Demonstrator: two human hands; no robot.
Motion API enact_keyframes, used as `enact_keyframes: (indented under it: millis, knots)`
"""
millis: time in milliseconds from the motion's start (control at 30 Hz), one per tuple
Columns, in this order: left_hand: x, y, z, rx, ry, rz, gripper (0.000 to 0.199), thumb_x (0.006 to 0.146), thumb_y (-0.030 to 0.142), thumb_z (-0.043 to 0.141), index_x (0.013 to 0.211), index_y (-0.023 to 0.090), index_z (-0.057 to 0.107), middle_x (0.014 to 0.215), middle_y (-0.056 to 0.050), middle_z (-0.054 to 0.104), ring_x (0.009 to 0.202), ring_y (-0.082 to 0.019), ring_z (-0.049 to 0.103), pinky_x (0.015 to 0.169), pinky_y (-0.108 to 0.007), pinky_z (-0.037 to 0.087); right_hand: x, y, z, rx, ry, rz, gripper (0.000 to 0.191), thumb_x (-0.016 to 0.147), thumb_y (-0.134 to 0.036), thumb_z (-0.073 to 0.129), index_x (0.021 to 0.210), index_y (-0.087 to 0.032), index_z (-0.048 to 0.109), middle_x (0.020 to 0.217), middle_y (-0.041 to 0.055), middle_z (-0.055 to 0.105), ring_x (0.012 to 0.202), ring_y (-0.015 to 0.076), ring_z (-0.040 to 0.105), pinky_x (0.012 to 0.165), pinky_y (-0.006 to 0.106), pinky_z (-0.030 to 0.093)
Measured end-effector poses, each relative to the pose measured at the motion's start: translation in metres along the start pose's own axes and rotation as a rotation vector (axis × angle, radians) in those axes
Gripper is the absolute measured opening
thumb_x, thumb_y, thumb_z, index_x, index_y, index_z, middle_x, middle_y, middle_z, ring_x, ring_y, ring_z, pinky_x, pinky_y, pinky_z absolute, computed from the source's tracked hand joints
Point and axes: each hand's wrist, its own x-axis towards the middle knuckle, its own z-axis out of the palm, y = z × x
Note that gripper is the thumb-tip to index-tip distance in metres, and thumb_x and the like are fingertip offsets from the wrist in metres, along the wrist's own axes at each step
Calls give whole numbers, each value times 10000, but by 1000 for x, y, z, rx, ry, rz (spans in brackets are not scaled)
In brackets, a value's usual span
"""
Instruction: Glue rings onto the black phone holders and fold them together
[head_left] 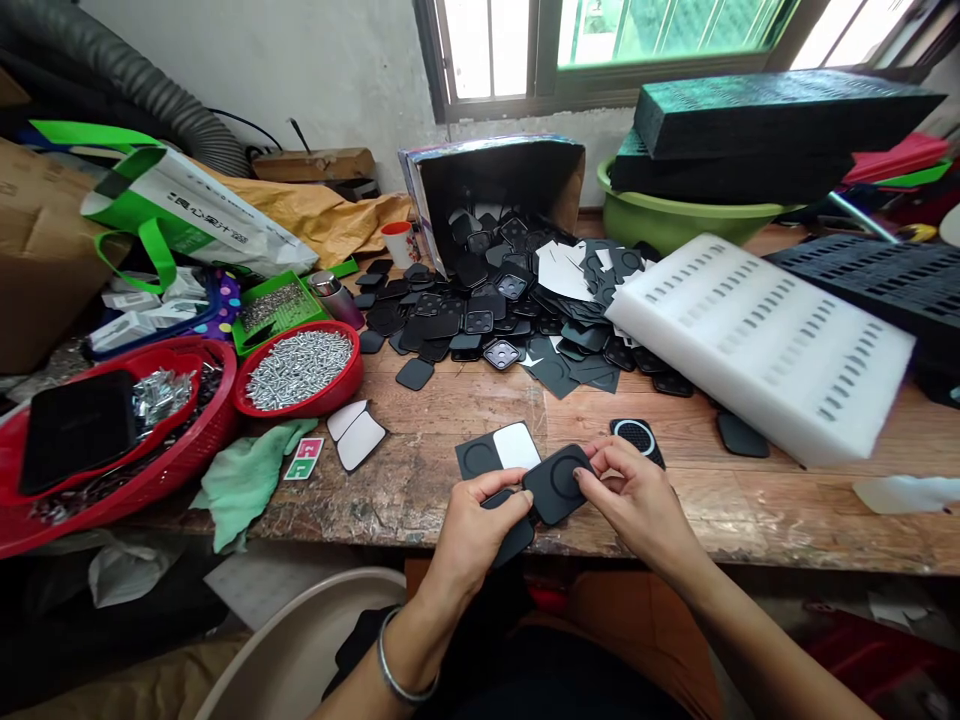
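Observation:
Near the table's front edge, my left hand (480, 525) pinches a pair of joined black square pads (553, 487) between thumb and fingers. The upper pad shows a round ring mark; the lower one hangs under my left fingers. My right hand (630, 492) grips the right edge of the upper pad. Just behind lies a dark sheet with a ring outline (480, 457), with a white square (516, 446) on it. A black piece with a pale ring (636, 438) rests behind my right hand.
Black pads (465, 310) spill from a tipped box (495, 155). A white foam block (765, 340) stands to the right. Left are a red basket of screws (300, 402), a green cloth (251, 478) and a larger red basket (176, 470).

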Motion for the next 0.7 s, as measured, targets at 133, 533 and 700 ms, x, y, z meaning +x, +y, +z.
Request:
enact_keyframes:
  millis: [133,533,700]
  knots:
    - [-3,1,1,39,37,24,360,700,292,722,1024,137,729,717,-29,697,558,-139,614,544,-226,503,3,-3,-1,-163,-9,-39,272,857,-338,547,636,-211,453,851,69,549,691,165,540,542,264,453]
    - [3,2,-5,-1,106,135,398,679,360,738,1011,142,745,764,-45,699,597,-155,606,558,-236,499,23,-26,-7,-574,-16,7,406,779,-535,652,975,-192,561,740,33,627,639,198,572,566,275,362]
    - [-1,-3,-2,-13,100,130,487,653,437,756,1040,141,738,800,-63,711,594,-175,614,547,-253,505,27,-19,25,-62,35,-70,322,884,-473,526,734,-188,538,673,-9,536,662,144,494,601,245,352]
